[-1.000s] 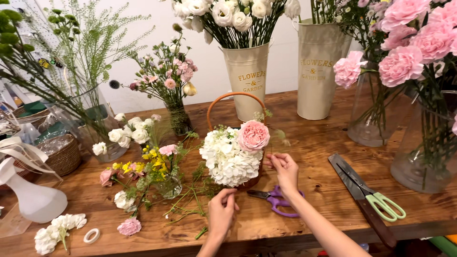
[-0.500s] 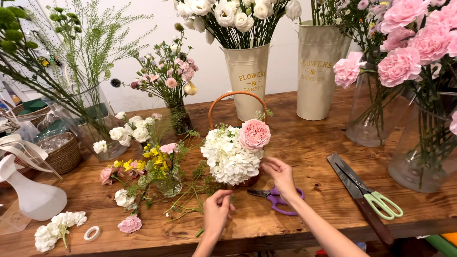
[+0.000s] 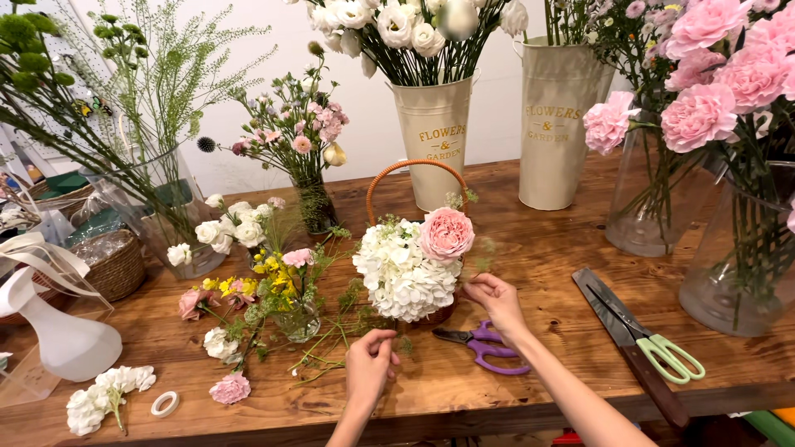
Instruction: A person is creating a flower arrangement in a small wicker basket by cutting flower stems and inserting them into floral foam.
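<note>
left hand point(image 3: 370, 362) moved up, fingers pinching green sprig point(image 3: 389, 338) | right hand point(image 3: 494, 300) shifted to 4 o'clock of flower basket point(image 3: 411, 269), fingers closed on thin stem point(image 3: 479, 263) | purple scissors point(image 3: 484, 345) idle on counter point(image 3: 546, 248)

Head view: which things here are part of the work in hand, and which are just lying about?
In use: flower basket, right hand, thin stem at the left hand.

Lying about: purple scissors, green shears, tape roll, white spray bottle.
</note>
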